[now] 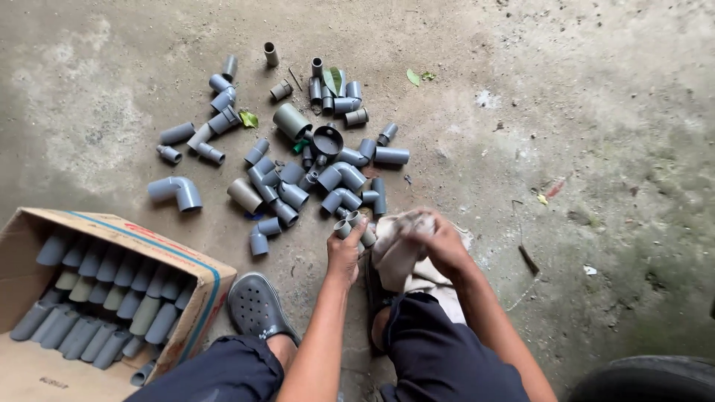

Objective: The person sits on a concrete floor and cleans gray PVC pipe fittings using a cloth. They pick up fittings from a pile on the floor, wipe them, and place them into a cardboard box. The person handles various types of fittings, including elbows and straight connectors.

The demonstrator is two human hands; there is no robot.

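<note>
ok, left hand (pixel 345 251) fingers closed round a small grey pipe fitting (pixel 343 227), low over the concrete floor (pixel 596 134) at the near edge of the fitting pile (pixel 298 149). right hand (pixel 439 242) clenched on a pale rag (pixel 395 249) just beside it. cardboard box (pixel 190 260) of grey sleeves sits left.

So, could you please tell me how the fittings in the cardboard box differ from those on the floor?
The box fittings lie packed side by side in neat rows; the floor fittings lie scattered at all angles. The box fittings look like straight sleeves; the floor fittings include elbows and tees. Both are grey plastic pipe parts.
</note>
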